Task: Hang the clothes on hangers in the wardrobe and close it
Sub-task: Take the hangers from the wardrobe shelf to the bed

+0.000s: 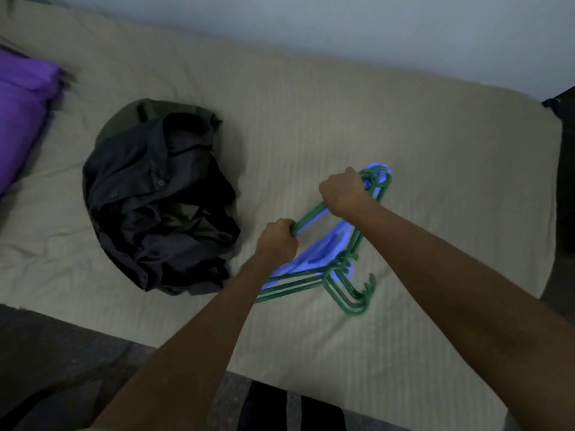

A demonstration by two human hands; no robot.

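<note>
A: Start with what is nearest. How do your arms lie?

B: Both of your bare forearms reach forward from the lower edge of the view, out over the near side of the bed [404, 119]. Your left hand [277, 241] is curled into a fist, knuckles up, gripping one end of a green hanger [311, 214]. Your right hand [343, 194] sits a little farther and to the right, also clenched, gripping the same hanger higher along its arm, close to where the hooks gather.

A: And the hangers, where are they against your hands?

B: The bunch of hangers [348, 293], green ones with blue ones among them, lies under and between your hands on the beige cover. The hanger you hold is lifted at a slant above the rest. Their lower ends spread out toward you, just right of your left wrist. How many there are I cannot tell; they blur together.

A: The clothes?

B: A pile of dark clothes [158, 213], black cloth over olive green, lies crumpled on the bed to the left of your left hand, near but apart from the hangers. Nothing lies between the pile and your hands.

A: Farther off?

B: A purple pillow [21, 113] sits at the bed's left end. Behind the bed runs a pale wall [373, 26], and a dark piece of furniture [566, 150] stands at the right edge.
</note>
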